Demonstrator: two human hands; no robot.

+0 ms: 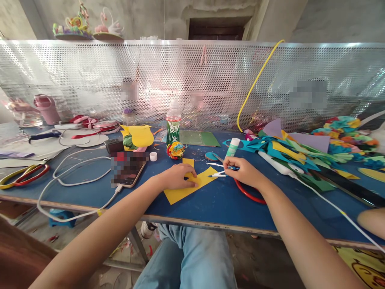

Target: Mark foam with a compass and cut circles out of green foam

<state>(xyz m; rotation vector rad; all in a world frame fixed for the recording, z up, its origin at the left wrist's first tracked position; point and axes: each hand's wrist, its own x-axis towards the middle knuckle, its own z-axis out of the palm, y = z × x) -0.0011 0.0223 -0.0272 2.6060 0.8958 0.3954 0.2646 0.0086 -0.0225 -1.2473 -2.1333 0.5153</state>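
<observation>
My left hand (180, 176) lies on a sheet of yellow paper (176, 195), fingers bent loosely and pressing it to the table. A small yellow paper piece (188, 162) sticks out beyond the fingers. My right hand (237, 170) is closed in a pinch on a slim pen (214, 175), its dark tip at the paper's right corner. Under my right wrist shows a red scissor handle (248, 194); bright blade-like strips lie by the fingers. A glue stick (232, 148) stands uncapped-end unclear just behind this hand, near a blue disc (211, 156).
A crumpled multicoloured paper ball (176, 150) sits before a green-labelled bottle (173, 124). To the left are a phone (130, 172) on a white cable, a white cap (153, 156) and scissors (25, 176). A white glue gun (275, 163) and paper strips (288, 150) lie right.
</observation>
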